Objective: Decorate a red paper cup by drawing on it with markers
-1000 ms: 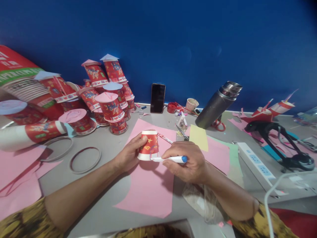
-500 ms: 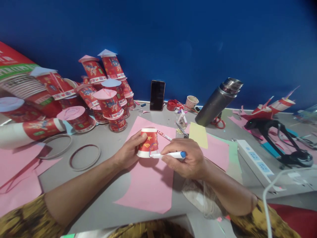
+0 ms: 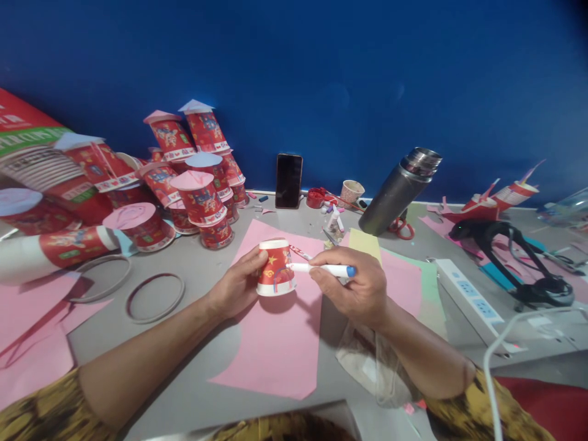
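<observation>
Left hand (image 3: 239, 282) grips upside-down red paper cup (image 3: 278, 272), mid-frame | right hand (image 3: 356, 288) pinches white marker (image 3: 334, 270), tip by cup | pink paper (image 3: 280, 355) below, lower middle

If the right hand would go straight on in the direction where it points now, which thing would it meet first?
Probably the red paper cup: the right hand aims the white marker at its side; whether the tip touches is unclear.
</observation>
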Action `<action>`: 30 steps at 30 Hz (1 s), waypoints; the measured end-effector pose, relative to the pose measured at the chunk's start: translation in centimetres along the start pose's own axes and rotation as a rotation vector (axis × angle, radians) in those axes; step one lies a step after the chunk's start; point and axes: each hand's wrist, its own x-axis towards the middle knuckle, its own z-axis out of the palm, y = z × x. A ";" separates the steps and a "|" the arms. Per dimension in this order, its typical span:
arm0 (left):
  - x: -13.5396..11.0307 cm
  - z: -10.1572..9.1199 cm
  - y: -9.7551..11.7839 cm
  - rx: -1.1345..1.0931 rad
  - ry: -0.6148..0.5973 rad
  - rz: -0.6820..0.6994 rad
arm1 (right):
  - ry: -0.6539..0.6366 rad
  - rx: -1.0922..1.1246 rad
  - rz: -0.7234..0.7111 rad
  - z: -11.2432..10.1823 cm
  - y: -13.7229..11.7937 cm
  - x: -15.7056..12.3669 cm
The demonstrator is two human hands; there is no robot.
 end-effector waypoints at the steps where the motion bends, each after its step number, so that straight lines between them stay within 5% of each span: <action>1: 0.0 0.0 0.0 -0.004 0.002 -0.002 | -0.001 -0.004 0.001 -0.1 -0.1 0.0; 30: 0.0 0.2 0.2 -0.063 0.000 -0.052 | 0.012 0.002 0.040 -0.2 -0.1 0.1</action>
